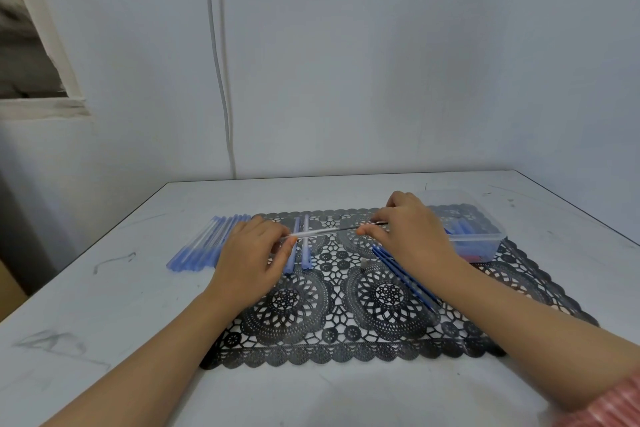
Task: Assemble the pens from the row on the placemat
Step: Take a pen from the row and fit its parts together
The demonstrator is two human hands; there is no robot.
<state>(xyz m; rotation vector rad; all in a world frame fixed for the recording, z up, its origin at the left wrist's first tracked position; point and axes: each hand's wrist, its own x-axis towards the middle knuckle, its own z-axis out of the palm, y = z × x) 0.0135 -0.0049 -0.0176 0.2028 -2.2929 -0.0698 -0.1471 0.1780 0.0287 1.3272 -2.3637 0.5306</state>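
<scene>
A black lace placemat (346, 315) lies on the white table. My left hand (249, 260) pinches a clear pen barrel (313, 233) held level above the mat. My right hand (412, 236) pinches a thin dark refill (349, 228) whose left end meets the barrel's open end. Two capped pale blue pens (304, 246) lie upright-in-view on the mat beneath the barrel. Several dark blue refills (405, 274) lie slanted on the mat under my right wrist, partly hidden by it.
A row of several pale blue pens (204, 243) lies at the mat's left edge on the table (104, 288). A clear plastic tub (481, 236) with blue and red parts stands at the mat's back right. A small grey piece (363, 263) lies mid-mat.
</scene>
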